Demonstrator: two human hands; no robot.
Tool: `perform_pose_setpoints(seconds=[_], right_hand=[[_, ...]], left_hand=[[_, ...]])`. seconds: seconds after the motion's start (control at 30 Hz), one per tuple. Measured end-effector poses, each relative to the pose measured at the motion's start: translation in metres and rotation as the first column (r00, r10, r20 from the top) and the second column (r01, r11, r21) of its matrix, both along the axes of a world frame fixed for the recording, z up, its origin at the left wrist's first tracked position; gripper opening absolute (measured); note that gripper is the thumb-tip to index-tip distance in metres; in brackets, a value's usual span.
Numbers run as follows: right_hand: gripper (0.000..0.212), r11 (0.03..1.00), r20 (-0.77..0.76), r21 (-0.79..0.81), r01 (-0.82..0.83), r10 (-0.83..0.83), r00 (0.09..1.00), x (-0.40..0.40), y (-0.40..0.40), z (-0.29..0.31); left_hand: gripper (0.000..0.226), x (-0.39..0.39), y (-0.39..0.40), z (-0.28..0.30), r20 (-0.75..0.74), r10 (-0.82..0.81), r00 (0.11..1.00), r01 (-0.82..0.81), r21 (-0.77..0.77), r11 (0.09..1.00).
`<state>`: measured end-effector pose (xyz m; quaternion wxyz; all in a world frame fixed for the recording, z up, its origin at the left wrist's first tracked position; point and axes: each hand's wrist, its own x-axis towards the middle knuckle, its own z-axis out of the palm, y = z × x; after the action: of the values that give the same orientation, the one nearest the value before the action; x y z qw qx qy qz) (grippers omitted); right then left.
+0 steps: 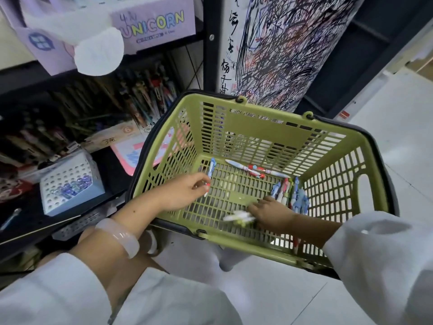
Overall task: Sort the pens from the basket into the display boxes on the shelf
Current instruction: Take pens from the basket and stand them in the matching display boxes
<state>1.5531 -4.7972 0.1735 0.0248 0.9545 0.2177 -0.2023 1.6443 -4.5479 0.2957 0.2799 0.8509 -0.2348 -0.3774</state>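
Note:
A green plastic basket (262, 127) stands on the floor beside the shelf. Both my hands are inside it. My left hand (185, 191) pinches a white and blue pen (210, 171) near the basket's left wall. My right hand (271, 213) grips a blurred pale pen (237, 216) near the front wall. Two pens (253, 170) lie on the basket floor at the back, and several more pens (290, 191) are bunched at the right. A white display box (70, 184) with a grid of holes sits on the shelf at left, with several blue-capped pens in it.
Dark shelf rows with many pens (145, 97) fill the upper left. A purple "UNICORN" carton (152, 26) stands above. A scribbled test sheet (281, 48) hangs behind the basket. Pale tiled floor (398, 148) lies to the right.

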Motion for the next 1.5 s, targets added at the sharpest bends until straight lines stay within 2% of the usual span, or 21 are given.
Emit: perform_pose_setpoints(seconds=[0.07,0.17,0.27,0.37,0.4,0.47,0.57,0.6,0.67,0.73,0.83,0.9,0.97,1.03,1.13,1.23,1.3,1.4,1.5], right_hand=[[0.021,0.968,0.012,0.147,0.201,-0.205,0.979,0.012,0.004,0.011],[0.019,0.836,-0.038,0.29,0.465,-0.476,0.879,0.029,0.004,0.024],[0.018,0.583,-0.177,0.513,0.63,-0.646,0.743,0.038,0.01,0.034],[0.013,0.332,-0.284,0.66,0.674,-0.721,0.633,0.05,0.025,0.051],[0.011,0.24,-0.332,0.699,0.674,-0.726,0.603,0.055,0.031,0.059],[0.004,-0.02,-0.496,0.735,0.678,-0.698,0.517,0.067,0.045,0.077],[0.01,-0.427,-0.772,0.623,0.655,-0.471,0.427,0.086,0.067,0.109],[0.009,-0.516,-0.827,0.562,0.646,-0.369,0.425,0.09,0.074,0.121],[0.009,-0.605,-0.876,0.463,0.647,-0.202,0.437,0.098,0.086,0.14],[0.011,-0.605,-0.872,0.452,0.655,-0.147,0.467,0.104,0.093,0.154],[0.011,-0.592,-0.836,0.521,0.615,-0.209,0.507,0.111,0.098,0.168],[0.012,-0.583,-0.821,0.542,0.606,-0.214,0.529,0.11,0.103,0.174],[0.017,-0.496,-0.8,0.582,0.644,-0.206,0.563,0.104,0.113,0.177],[0.024,-0.357,-0.751,0.654,0.666,-0.207,0.627,0.096,0.129,0.179],[0.028,-0.233,-0.697,0.717,0.657,-0.203,0.688,0.09,0.158,0.185],[0.027,-0.106,-0.593,0.797,0.595,-0.324,0.737,0.091,0.183,0.197],[0.025,-0.02,-0.53,0.83,0.557,-0.338,0.777,0.093,0.196,0.204],[0.035,0.059,-0.524,0.822,0.566,-0.309,0.794,0.097,0.216,0.214],[0.036,0.085,-0.52,0.831,0.55,-0.233,0.822,0.099,0.239,0.227]], left_hand=[[0.035,0.0,0.001,0.0,0.004,-0.018,1.0,0.018,0.007,1.0],[0.035,-0.001,0.002,-0.002,-0.011,-0.015,1.0,0.015,0.008,1.0],[0.035,-0.003,0.003,-0.005,-0.031,-0.008,0.999,0.008,0.005,1.0],[0.034,-0.003,0.002,-0.005,-0.041,0.011,0.999,-0.011,-0.008,1.0],[0.034,-0.003,0.0,-0.004,-0.042,0.028,0.999,-0.029,-0.028,0.999],[0.041,-0.001,-0.005,-0.001,-0.053,0.063,0.997,-0.067,-0.084,0.994],[0.067,-0.001,-0.012,0.004,-0.067,0.04,0.997,-0.048,-0.122,0.991],[0.069,-0.002,-0.015,0.007,-0.074,0.017,0.997,-0.026,-0.125,0.992],[0.052,-0.003,-0.018,0.01,-0.074,0.023,0.997,-0.035,-0.161,0.986],[0.023,-0.003,-0.016,0.012,-0.053,0.14,0.989,-0.149,-0.226,0.963],[0.011,0.002,-0.003,0.016,-0.079,0.367,0.927,-0.373,-0.313,0.874],[0.017,0.007,0.008,0.021,-0.165,0.531,0.831,-0.549,-0.397,0.735],[0.024,0.01,0.016,0.029,-0.272,0.63,0.728,-0.671,-0.473,0.571],[0.024,0.01,0.021,0.039,-0.352,0.647,0.677,-0.715,-0.525,0.462],[0.023,0.005,0.028,0.05,-0.375,0.607,0.701,-0.69,-0.574,0.442],[0.024,-0.001,0.042,0.061,-0.461,0.555,0.692,-0.704,-0.601,0.379],[0.024,-0.003,0.058,0.069,-0.494,0.53,0.69,-0.707,-0.618,0.345],[0.018,-0.004,0.084,0.078,-0.469,0.528,0.708,-0.682,-0.65,0.337],[0.016,-0.006,0.108,0.087,-0.494,0.522,0.695,-0.687,-0.669,0.282]])
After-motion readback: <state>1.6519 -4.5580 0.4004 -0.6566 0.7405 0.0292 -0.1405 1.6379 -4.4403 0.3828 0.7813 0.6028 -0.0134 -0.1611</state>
